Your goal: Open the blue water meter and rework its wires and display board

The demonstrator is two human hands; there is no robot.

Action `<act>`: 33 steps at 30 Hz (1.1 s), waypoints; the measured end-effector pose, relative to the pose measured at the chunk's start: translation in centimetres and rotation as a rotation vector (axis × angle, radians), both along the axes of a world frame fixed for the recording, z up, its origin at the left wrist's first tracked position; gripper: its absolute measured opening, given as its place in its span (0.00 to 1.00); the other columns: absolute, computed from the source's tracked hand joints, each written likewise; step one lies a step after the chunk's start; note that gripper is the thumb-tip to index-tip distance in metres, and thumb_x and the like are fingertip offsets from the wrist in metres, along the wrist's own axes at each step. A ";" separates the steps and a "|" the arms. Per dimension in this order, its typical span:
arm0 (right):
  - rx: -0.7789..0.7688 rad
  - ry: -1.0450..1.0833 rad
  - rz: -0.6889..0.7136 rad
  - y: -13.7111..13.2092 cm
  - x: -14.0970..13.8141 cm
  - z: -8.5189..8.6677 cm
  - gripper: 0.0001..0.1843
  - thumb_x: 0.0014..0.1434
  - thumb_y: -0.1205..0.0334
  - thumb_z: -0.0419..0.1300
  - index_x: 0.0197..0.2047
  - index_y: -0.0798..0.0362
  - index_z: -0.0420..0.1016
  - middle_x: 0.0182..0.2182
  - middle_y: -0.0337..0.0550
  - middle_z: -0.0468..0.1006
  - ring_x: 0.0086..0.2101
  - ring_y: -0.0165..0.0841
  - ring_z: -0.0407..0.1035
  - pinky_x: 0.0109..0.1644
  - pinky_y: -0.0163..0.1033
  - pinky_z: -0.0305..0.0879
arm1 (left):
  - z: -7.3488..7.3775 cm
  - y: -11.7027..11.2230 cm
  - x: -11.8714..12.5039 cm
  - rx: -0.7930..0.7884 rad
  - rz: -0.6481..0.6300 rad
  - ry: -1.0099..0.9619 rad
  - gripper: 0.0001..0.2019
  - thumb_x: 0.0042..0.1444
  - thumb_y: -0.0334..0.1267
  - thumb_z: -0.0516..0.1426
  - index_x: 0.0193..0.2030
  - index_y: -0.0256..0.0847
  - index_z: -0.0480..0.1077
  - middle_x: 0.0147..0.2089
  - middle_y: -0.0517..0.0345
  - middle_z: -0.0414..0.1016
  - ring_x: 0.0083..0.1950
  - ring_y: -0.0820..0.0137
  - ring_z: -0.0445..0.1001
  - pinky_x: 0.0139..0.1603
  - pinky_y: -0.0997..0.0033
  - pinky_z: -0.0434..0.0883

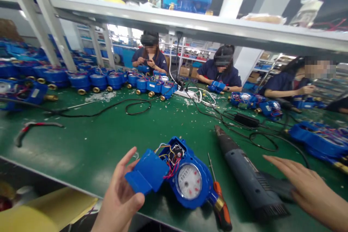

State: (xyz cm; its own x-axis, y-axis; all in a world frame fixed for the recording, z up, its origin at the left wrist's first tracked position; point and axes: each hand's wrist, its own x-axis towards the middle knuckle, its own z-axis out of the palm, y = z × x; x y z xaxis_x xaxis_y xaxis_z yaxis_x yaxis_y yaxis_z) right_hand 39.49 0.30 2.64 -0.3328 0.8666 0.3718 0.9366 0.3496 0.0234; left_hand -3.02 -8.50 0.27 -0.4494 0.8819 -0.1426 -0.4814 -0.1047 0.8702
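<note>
My left hand (122, 192) grips a blue plastic cover (148, 170), thumb on its near edge and fingers at its left side. Coloured wires run from the cover into the open compartment of a blue water meter (190, 181), which lies on the green bench with its round dial facing up. Just right of the meter is a screwdriver (217, 192) with an orange and black handle, partly behind the brass fitting. A grey heat gun (250, 177) lies farther right. My right hand (310, 185) is open, fingers stretched out, by the heat gun's handle; whether it touches is unclear.
Red-handled pliers (29, 127) lie at the left. Rows of blue meters (98, 79) line the bench's back. Black cables (231, 123) and a white power strip (186, 93) lie mid-bench. A shelf (163, 14) crosses overhead. Several people (220, 67) work opposite.
</note>
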 end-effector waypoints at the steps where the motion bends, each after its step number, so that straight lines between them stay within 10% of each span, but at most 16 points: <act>1: 0.076 0.032 0.022 -0.7 -1.2 1.0 0.24 0.58 0.71 0.49 0.54 0.51 0.76 0.47 0.55 0.78 0.49 0.42 0.73 0.49 0.50 0.69 | 0.1 -0.1 0.2 0.006 0.005 0.001 0.53 0.20 0.51 0.76 0.61 0.49 0.68 0.50 0.50 0.78 0.46 0.53 0.78 0.43 0.65 0.76; 4: 0.277 0.165 0.198 -3.2 -8.3 2.8 0.14 0.64 0.55 0.54 0.51 0.47 0.73 0.43 0.48 0.77 0.42 0.39 0.73 0.43 0.46 0.71 | 0.3 -0.3 0.6 0.003 0.023 0.003 0.55 0.16 0.51 0.76 0.60 0.50 0.69 0.50 0.49 0.77 0.50 0.47 0.77 0.44 0.62 0.77; 8: 0.409 0.266 0.590 -5.3 -20.1 2.5 0.06 0.61 0.66 0.61 0.43 0.50 0.76 0.33 0.40 0.79 0.36 0.32 0.72 0.43 0.39 0.68 | 0.8 -0.7 0.9 -0.014 0.037 0.023 0.55 0.14 0.49 0.77 0.59 0.52 0.69 0.53 0.49 0.76 0.50 0.47 0.78 0.43 0.64 0.78; 11: 0.461 0.378 0.555 -5.5 -25.2 1.3 0.05 0.64 0.62 0.61 0.41 0.50 0.78 0.31 0.37 0.79 0.36 0.31 0.70 0.46 0.41 0.64 | 1.1 -1.1 0.9 -0.045 0.052 0.048 0.57 0.12 0.49 0.77 0.59 0.52 0.69 0.55 0.49 0.75 0.49 0.48 0.78 0.42 0.65 0.78; 33: 0.396 0.432 0.504 -4.4 -25.2 -1.5 0.09 0.67 0.67 0.54 0.38 0.53 0.75 0.37 0.42 0.78 0.41 0.34 0.65 0.50 0.44 0.53 | 1.3 -0.6 -0.8 -0.167 -0.121 -0.241 0.42 0.34 0.49 0.74 0.60 0.45 0.70 0.51 0.46 0.81 0.38 0.58 0.81 0.33 0.69 0.79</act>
State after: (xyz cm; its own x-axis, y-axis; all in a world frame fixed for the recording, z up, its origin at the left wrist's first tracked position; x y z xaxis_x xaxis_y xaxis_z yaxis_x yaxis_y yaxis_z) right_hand 14.30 -4.15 1.16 -0.4070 0.4241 0.8090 0.6209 0.7780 -0.0954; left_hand -3.79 -9.12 1.58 -0.2782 0.8825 -0.3792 -0.6762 0.1004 0.7298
